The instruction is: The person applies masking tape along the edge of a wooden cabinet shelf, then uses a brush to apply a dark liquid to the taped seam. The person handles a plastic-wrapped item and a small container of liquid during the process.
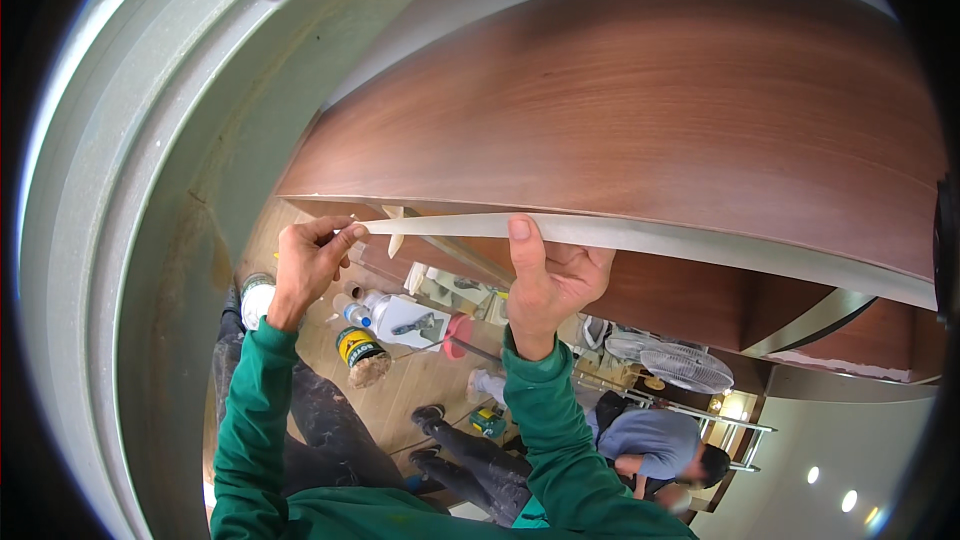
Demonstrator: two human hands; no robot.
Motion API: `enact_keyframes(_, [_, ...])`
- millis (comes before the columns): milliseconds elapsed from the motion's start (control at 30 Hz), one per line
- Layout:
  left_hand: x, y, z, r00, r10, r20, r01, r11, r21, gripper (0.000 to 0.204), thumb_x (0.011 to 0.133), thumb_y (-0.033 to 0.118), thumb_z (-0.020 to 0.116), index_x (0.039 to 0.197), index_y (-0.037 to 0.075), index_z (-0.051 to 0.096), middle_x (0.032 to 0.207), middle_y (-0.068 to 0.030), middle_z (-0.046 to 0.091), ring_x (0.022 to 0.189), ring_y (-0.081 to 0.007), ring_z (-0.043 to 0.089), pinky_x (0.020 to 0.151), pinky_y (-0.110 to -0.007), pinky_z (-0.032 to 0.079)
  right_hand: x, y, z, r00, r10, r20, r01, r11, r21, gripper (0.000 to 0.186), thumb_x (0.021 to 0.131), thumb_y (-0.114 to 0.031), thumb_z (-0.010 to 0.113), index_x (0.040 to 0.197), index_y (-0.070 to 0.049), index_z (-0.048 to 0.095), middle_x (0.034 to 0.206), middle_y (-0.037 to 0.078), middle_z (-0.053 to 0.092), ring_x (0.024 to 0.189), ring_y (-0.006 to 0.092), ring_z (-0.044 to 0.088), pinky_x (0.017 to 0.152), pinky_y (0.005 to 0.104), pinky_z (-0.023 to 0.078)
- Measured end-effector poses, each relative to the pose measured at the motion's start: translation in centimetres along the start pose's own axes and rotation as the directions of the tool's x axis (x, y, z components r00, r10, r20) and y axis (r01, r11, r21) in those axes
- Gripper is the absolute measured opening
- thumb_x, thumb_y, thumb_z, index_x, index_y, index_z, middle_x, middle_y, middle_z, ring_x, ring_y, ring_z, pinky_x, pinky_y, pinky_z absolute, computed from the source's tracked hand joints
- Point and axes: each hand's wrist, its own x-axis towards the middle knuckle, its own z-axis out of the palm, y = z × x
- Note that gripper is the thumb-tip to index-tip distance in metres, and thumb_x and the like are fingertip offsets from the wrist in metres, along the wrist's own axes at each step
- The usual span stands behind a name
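A long pale strip (430,225), which looks like tape, runs along the lower edge of the curved brown wood panel (640,90). My left hand (315,260) pinches the strip's left end between thumb and fingers, just below the panel edge. Further right, my right hand (550,280) holds the strip with the thumb across its face and the fingers curled behind it, partly hidden. The strip continues past that hand to the panel's right end, over the open shelf compartments (700,300).
A curved grey frame (140,220) fills the left side. Below are a yellow-labelled bucket (358,348), a white tub (258,295), a bottle (357,315) and a pink container (457,338). A fan (685,368) and a metal ladder (745,430) stand near a person in grey-blue (655,440).
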Motion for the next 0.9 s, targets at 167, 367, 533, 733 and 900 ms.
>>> enact_keyframes(167, [0.1, -0.2, 0.2, 1.0, 0.021, -0.013, -0.021, 1.0, -0.014, 0.029, 0.089, 0.018, 0.073, 0.106, -0.006, 0.071, 0.066, -0.0041, 0.065, 0.05, -0.0056, 0.054, 0.041, -0.022, 0.042, 0.0, -0.1, 0.2, 1.0, 0.022, -0.018, -0.022, 1.0, 0.003, 0.045, 0.081, 0.008, 0.07, 0.122, 0.002, 0.052, 0.111, 0.014, 0.064, 0.1, 0.0152, 0.062, 0.093, 0.0288, 0.047])
enact_keyframes(367, [0.4, -0.5, 0.3, 1.0, 0.024, -0.017, -0.025, 0.999, -0.028, 0.029, 0.089, 0.018, 0.073, 0.105, -0.006, 0.071, 0.065, -0.0038, 0.064, 0.05, -0.0058, 0.053, 0.041, -0.022, 0.042, 0.2, 0.5, 0.1, 0.999, -0.029, -0.016, 0.029, 1.0, -0.005, 0.044, 0.081, 0.008, 0.071, 0.121, 0.002, 0.054, 0.112, 0.014, 0.064, 0.1, 0.0155, 0.062, 0.093, 0.0289, 0.047])
enact_keyframes(533, [0.5, -0.5, 0.5, 0.999, 0.031, -0.034, -0.033, 0.999, -0.036, 0.029, 0.089, 0.019, 0.073, 0.104, -0.006, 0.071, 0.065, -0.0039, 0.064, 0.05, -0.006, 0.053, 0.041, -0.022, 0.042, 1.2, 0.3, -0.5, 0.986, -0.121, -0.116, 0.108, 0.988, -0.11, 0.046, 0.078, 0.004, 0.074, 0.12, 0.004, 0.056, 0.111, 0.013, 0.064, 0.1, 0.0162, 0.062, 0.091, 0.0291, 0.049])
enact_keyframes(733, [0.5, -0.6, 0.3, 0.999, 0.017, -0.047, -0.019, 0.999, -0.032, 0.03, 0.088, 0.021, 0.074, 0.105, -0.005, 0.072, 0.067, -0.0041, 0.065, 0.051, -0.0067, 0.055, 0.042, -0.022, 0.043, 3.9, -2.7, -1.2, 0.94, -0.092, -0.328, 0.119, 0.991, 0.063, 0.04, 0.072, -0.004, 0.08, 0.108, 0.005, 0.065, 0.108, 0.01, 0.065, 0.091, 0.0152, 0.062, 0.082, 0.0299, 0.05])
enact_keyframes(900, [0.6, -0.8, 0.3, 0.997, 0.076, -0.035, -0.077, 0.997, -0.03, 0.03, 0.089, 0.021, 0.073, 0.106, -0.004, 0.072, 0.068, -0.0042, 0.066, 0.052, -0.0077, 0.057, 0.043, -0.023, 0.045, -0.6, 1.6, 0.2, 0.995, 0.092, -0.049, -0.096, 0.992, -0.077, 0.053, 0.075, 0.003, 0.077, 0.123, 0.005, 0.054, 0.11, 0.011, 0.065, 0.096, 0.0153, 0.063, 0.089, 0.0288, 0.049])
